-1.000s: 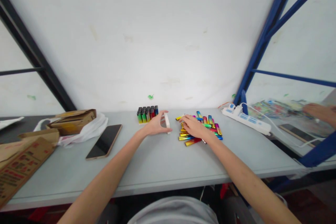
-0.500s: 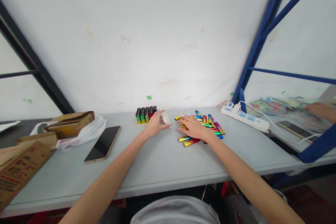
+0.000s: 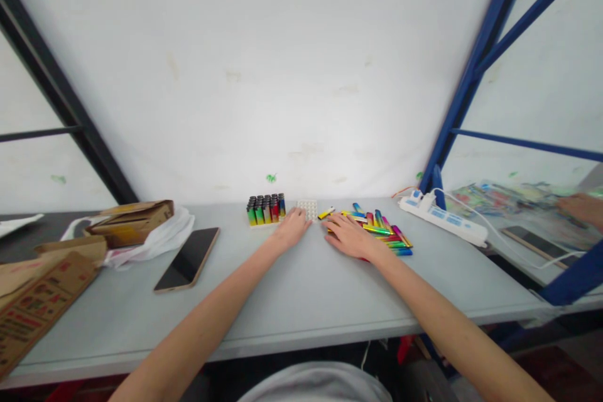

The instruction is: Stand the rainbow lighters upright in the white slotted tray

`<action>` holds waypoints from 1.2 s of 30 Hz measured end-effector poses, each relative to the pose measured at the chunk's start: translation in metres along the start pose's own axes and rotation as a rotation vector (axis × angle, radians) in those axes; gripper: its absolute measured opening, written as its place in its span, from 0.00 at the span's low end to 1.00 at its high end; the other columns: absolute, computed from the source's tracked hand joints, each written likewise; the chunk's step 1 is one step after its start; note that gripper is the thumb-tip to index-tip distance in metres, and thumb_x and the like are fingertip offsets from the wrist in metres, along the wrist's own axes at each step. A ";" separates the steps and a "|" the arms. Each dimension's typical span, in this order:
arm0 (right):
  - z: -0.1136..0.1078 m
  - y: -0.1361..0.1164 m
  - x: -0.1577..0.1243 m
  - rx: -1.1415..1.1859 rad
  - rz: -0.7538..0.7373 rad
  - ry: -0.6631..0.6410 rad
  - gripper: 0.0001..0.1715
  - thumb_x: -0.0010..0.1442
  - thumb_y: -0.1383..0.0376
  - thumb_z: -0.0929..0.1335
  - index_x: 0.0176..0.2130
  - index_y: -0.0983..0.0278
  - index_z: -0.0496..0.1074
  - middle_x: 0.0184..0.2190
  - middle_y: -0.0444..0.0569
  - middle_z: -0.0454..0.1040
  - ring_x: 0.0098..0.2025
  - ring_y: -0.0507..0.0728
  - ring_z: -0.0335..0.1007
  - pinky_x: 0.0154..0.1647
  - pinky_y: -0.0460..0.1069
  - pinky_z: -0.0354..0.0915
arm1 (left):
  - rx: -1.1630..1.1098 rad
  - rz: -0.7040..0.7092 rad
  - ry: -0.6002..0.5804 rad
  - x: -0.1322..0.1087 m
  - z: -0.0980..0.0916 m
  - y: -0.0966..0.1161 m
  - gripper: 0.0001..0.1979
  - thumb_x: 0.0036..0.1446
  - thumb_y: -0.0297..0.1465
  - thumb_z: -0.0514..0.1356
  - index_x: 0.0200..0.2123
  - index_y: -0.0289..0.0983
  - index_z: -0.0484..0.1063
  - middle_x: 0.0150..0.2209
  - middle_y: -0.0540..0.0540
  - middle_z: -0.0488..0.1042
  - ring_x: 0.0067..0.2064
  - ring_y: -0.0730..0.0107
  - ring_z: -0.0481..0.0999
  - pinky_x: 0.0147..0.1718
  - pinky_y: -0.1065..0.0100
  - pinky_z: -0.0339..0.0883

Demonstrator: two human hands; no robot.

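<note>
My left hand (image 3: 293, 229) rests on the grey table (image 3: 292, 295), fingers closed on the near edge of a small white perforated tray (image 3: 308, 208) that lies flat by the wall. Just left of it stands a tray of upright coloured lighters (image 3: 266, 208) with dark caps. My right hand (image 3: 347, 235) lies flat with fingers spread over the left side of a loose pile of shiny rainbow lighters (image 3: 384, 233). One yellow lighter (image 3: 326, 213) lies apart between the white tray and the pile.
A phone (image 3: 188, 259) lies face up at left, beside a plastic bag (image 3: 155, 235) and cardboard boxes (image 3: 129, 220). A white power strip (image 3: 443, 218) with cables sits at right by a blue rack post (image 3: 471, 81). Another person's hand (image 3: 581, 208) shows at far right.
My left hand has laid the white tray down flat next to the upright lighters; a second ago it held it on edge. My right hand stayed on the pile, spreading it a little.
</note>
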State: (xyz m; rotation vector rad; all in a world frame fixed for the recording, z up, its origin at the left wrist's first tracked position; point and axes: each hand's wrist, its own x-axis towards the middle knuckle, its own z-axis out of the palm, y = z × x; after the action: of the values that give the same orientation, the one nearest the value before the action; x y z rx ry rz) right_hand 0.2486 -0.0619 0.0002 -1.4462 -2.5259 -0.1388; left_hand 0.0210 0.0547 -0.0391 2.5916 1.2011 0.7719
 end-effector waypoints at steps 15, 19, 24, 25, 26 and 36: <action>0.015 -0.005 0.028 -0.039 0.221 0.005 0.29 0.77 0.53 0.61 0.68 0.63 0.68 0.70 0.61 0.67 0.72 0.69 0.61 0.74 0.70 0.51 | 0.379 -0.023 -0.098 0.018 -0.008 0.032 0.17 0.69 0.23 0.51 0.51 0.30 0.79 0.50 0.26 0.78 0.57 0.46 0.77 0.55 0.52 0.75; 0.007 0.006 0.015 -0.049 0.259 -0.032 0.25 0.77 0.55 0.62 0.65 0.62 0.71 0.68 0.61 0.68 0.71 0.68 0.61 0.73 0.68 0.54 | 0.402 -0.028 -0.072 0.011 -0.013 0.044 0.16 0.72 0.27 0.53 0.53 0.28 0.77 0.53 0.26 0.78 0.58 0.45 0.77 0.58 0.51 0.74; -0.004 0.009 0.001 -0.007 0.304 -0.082 0.29 0.77 0.52 0.60 0.67 0.63 0.70 0.72 0.62 0.64 0.75 0.70 0.56 0.74 0.71 0.49 | 0.382 0.058 0.084 -0.024 -0.040 0.049 0.27 0.70 0.39 0.59 0.69 0.39 0.65 0.71 0.34 0.62 0.75 0.45 0.58 0.73 0.47 0.57; -0.006 0.006 -0.001 0.004 0.309 -0.088 0.32 0.77 0.49 0.60 0.69 0.63 0.68 0.74 0.63 0.61 0.77 0.71 0.52 0.75 0.72 0.46 | 0.360 0.082 0.158 -0.032 -0.051 0.044 0.30 0.68 0.39 0.61 0.70 0.42 0.63 0.72 0.35 0.61 0.76 0.44 0.56 0.74 0.47 0.56; -0.007 0.002 -0.003 0.016 0.310 -0.093 0.35 0.77 0.46 0.59 0.71 0.63 0.66 0.75 0.63 0.58 0.78 0.73 0.47 0.75 0.74 0.43 | 0.345 0.089 0.224 -0.039 -0.063 0.036 0.33 0.66 0.38 0.63 0.72 0.42 0.61 0.73 0.34 0.59 0.76 0.43 0.55 0.74 0.45 0.55; -0.004 -0.021 -0.007 0.038 0.291 -0.183 0.46 0.74 0.38 0.57 0.76 0.61 0.57 0.78 0.65 0.50 0.80 0.77 0.39 0.74 0.79 0.40 | -0.033 -0.304 0.013 -0.071 -0.121 -0.088 0.76 0.45 0.56 0.74 0.79 0.33 0.27 0.69 0.27 0.67 0.71 0.36 0.68 0.69 0.45 0.61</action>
State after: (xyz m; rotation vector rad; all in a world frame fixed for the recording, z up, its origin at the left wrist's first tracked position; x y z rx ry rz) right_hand 0.2347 -0.0789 0.0030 -1.8664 -2.4009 0.0946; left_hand -0.1387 0.0534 0.0039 2.3034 1.5239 0.7369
